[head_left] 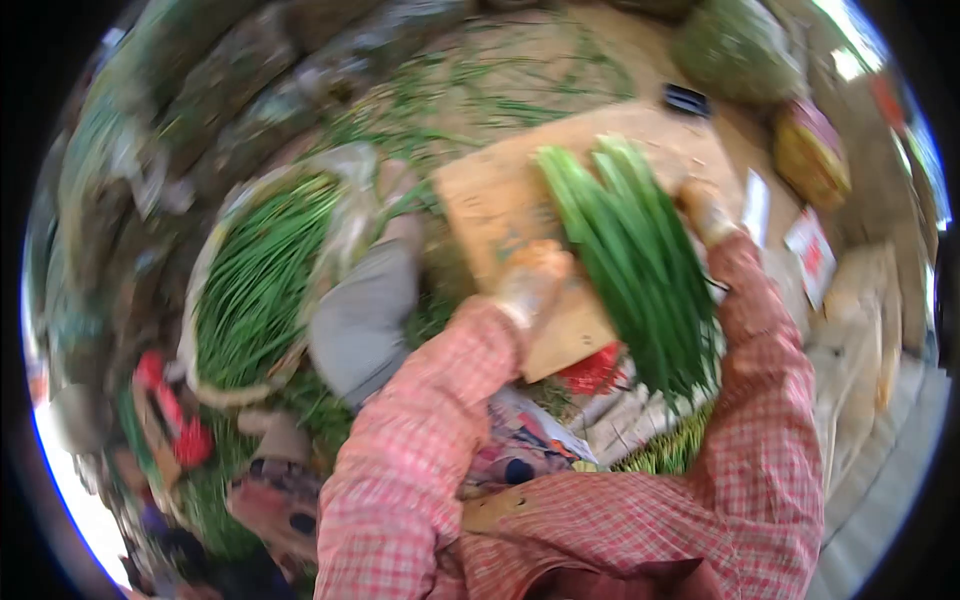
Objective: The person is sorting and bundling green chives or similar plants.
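Bundle of green stalks (630, 265) lies across wooden board (520, 225), motion-blurred. Left hand (532, 280) clasps one edge, right hand (708, 212) other; grip detail unclear. Judged light, limp, bruisable; hold mid-bundle, both sides.

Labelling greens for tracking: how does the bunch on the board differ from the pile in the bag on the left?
The bunch on the board is between both hands, left hand and right hand; the pile in the bag is untouched. The bunch's stalks look thicker and darker; the pile's are thin and lighter. The bunch lies on a wooden board; the pile sits in plastic. Both are long green stalks.
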`<act>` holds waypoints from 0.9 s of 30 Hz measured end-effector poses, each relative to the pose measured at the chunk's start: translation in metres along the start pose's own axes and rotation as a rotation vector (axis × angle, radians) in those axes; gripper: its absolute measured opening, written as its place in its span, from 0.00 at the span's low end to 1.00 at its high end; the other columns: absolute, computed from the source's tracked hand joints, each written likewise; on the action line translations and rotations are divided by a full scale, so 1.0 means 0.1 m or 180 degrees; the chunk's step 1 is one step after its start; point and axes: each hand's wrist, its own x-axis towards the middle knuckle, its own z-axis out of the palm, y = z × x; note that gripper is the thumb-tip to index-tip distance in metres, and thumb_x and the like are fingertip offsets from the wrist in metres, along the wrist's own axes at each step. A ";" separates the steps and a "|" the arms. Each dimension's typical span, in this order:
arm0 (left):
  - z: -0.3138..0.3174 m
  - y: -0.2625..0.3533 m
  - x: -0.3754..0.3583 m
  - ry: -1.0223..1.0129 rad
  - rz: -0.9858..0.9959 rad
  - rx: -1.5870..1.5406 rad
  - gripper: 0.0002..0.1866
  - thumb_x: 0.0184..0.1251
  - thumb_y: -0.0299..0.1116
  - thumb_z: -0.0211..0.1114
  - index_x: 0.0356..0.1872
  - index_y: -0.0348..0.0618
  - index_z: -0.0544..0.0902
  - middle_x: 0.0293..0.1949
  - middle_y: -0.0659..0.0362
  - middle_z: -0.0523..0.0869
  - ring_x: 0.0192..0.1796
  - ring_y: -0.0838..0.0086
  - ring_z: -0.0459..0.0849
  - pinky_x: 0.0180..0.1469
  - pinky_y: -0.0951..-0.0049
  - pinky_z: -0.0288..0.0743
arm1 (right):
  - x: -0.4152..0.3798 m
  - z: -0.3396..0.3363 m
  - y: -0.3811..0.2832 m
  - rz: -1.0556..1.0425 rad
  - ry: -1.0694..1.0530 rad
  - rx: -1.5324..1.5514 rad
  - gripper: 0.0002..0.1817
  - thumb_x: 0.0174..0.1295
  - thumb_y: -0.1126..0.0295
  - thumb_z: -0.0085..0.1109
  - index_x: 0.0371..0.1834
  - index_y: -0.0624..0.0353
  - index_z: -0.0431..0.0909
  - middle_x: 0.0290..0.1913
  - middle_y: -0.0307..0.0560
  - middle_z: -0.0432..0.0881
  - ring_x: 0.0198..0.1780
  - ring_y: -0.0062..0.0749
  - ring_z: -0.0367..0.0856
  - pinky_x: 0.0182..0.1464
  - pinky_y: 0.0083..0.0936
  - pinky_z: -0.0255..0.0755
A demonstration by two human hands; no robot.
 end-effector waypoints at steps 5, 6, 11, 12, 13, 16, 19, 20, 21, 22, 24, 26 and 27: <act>0.14 -0.29 -0.10 -0.0926 -0.0488 0.0117 0.05 0.45 0.27 0.55 0.23 0.39 0.79 0.21 0.51 0.79 0.26 0.61 0.80 0.31 0.67 0.74 | -0.03 0.44 0.45 -0.0217 0.0408 0.0321 0.04 0.47 0.74 0.54 0.19 0.58 0.71 0.22 0.52 0.73 0.29 0.47 0.74 0.31 0.39 0.66; -0.19 -0.37 -0.12 -0.1262 -0.0476 -0.0266 0.06 0.46 0.27 0.56 0.25 0.39 0.80 0.23 0.51 0.80 0.28 0.59 0.80 0.34 0.67 0.74 | 0.03 0.42 0.55 -0.0107 0.0006 0.0216 0.03 0.45 0.75 0.56 0.24 0.57 0.73 0.25 0.51 0.74 0.32 0.46 0.74 0.36 0.38 0.68; -1.87 -1.07 -0.39 -0.0716 -0.1190 -0.1276 0.17 0.46 0.29 0.60 0.41 0.39 0.78 0.40 0.51 0.80 0.43 0.58 0.78 0.45 0.66 0.73 | 0.81 -0.70 -0.61 -0.0337 0.0269 0.0381 0.19 0.42 0.73 0.60 0.41 0.59 0.73 0.41 0.53 0.76 0.46 0.45 0.73 0.49 0.34 0.66; -1.72 -1.38 -0.66 0.0707 -0.1019 -0.1138 0.20 0.48 0.31 0.61 0.45 0.39 0.75 0.42 0.51 0.79 0.44 0.62 0.78 0.46 0.68 0.73 | 1.03 -0.92 -1.04 -0.0516 0.0212 0.0730 0.19 0.44 0.73 0.58 0.44 0.61 0.73 0.42 0.53 0.76 0.47 0.44 0.74 0.49 0.32 0.67; -2.06 -1.48 -0.84 0.0855 -0.1460 -0.1462 0.19 0.50 0.31 0.61 0.45 0.39 0.76 0.41 0.52 0.80 0.42 0.67 0.79 0.44 0.71 0.73 | 1.24 -1.03 -1.47 -0.0705 0.0177 0.1378 0.20 0.47 0.71 0.58 0.46 0.62 0.73 0.45 0.52 0.76 0.48 0.42 0.74 0.51 0.29 0.67; -1.99 -1.94 -1.64 0.1418 -0.2774 -0.1912 0.17 0.51 0.32 0.60 0.44 0.39 0.76 0.34 0.52 0.81 0.37 0.66 0.79 0.41 0.71 0.72 | 1.85 -1.06 -2.86 -0.1659 -0.0112 0.1815 0.25 0.46 0.67 0.62 0.51 0.60 0.72 0.48 0.53 0.75 0.51 0.37 0.73 0.53 0.26 0.66; -1.43 -2.04 -2.38 0.1122 -0.3434 -0.2130 0.14 0.53 0.35 0.59 0.40 0.39 0.78 0.36 0.51 0.82 0.39 0.64 0.80 0.43 0.68 0.72 | 2.17 -0.75 -4.16 -0.2132 -0.0317 0.1182 0.34 0.41 0.59 0.64 0.54 0.62 0.68 0.50 0.54 0.73 0.54 0.46 0.70 0.56 0.31 0.63; -1.17 -1.99 -2.60 0.1111 -0.3461 -0.2255 0.13 0.54 0.34 0.59 0.40 0.39 0.78 0.35 0.51 0.82 0.39 0.65 0.81 0.42 0.70 0.72 | 2.35 -0.53 -4.44 -0.2438 -0.0497 0.0998 0.37 0.39 0.56 0.65 0.55 0.62 0.67 0.50 0.57 0.73 0.53 0.47 0.70 0.55 0.33 0.64; -1.13 -1.91 -2.67 0.0986 -0.3482 -0.2537 0.13 0.54 0.33 0.59 0.40 0.39 0.78 0.32 0.53 0.82 0.36 0.69 0.80 0.41 0.72 0.71 | 2.43 -0.40 -4.71 -0.2298 -0.0721 0.0566 0.39 0.38 0.54 0.66 0.54 0.64 0.67 0.49 0.58 0.73 0.53 0.48 0.70 0.55 0.34 0.65; -1.11 -1.85 -2.70 0.0803 -0.3561 -0.2811 0.14 0.54 0.33 0.60 0.40 0.38 0.77 0.29 0.56 0.81 0.33 0.73 0.78 0.38 0.75 0.71 | 2.50 -0.27 -4.93 -0.2157 -0.0957 0.0129 0.40 0.37 0.52 0.67 0.53 0.66 0.67 0.48 0.59 0.73 0.53 0.49 0.70 0.54 0.35 0.65; -1.09 -1.81 -2.67 0.0542 -0.3911 -0.3242 0.12 0.55 0.28 0.60 0.41 0.38 0.77 0.31 0.59 0.81 0.33 0.78 0.78 0.38 0.78 0.72 | 2.66 0.06 -5.16 -0.2141 -0.1104 -0.0069 0.45 0.34 0.48 0.68 0.51 0.69 0.65 0.47 0.62 0.73 0.52 0.50 0.70 0.52 0.38 0.66; -0.94 -1.87 -2.62 0.0846 -0.3842 -0.3363 0.12 0.54 0.26 0.60 0.41 0.37 0.77 0.31 0.59 0.81 0.33 0.78 0.78 0.39 0.78 0.72 | 2.69 0.30 -5.28 -0.2045 -0.0997 0.0089 0.44 0.32 0.48 0.70 0.48 0.69 0.64 0.45 0.62 0.74 0.50 0.51 0.72 0.51 0.36 0.67; -0.88 -1.90 -2.57 0.1034 -0.3686 -0.3340 0.12 0.53 0.25 0.60 0.41 0.37 0.77 0.31 0.56 0.80 0.32 0.73 0.79 0.37 0.76 0.72 | 2.70 0.42 -5.30 -0.1980 -0.1050 0.0317 0.44 0.32 0.48 0.70 0.47 0.69 0.64 0.44 0.62 0.75 0.49 0.51 0.73 0.50 0.36 0.68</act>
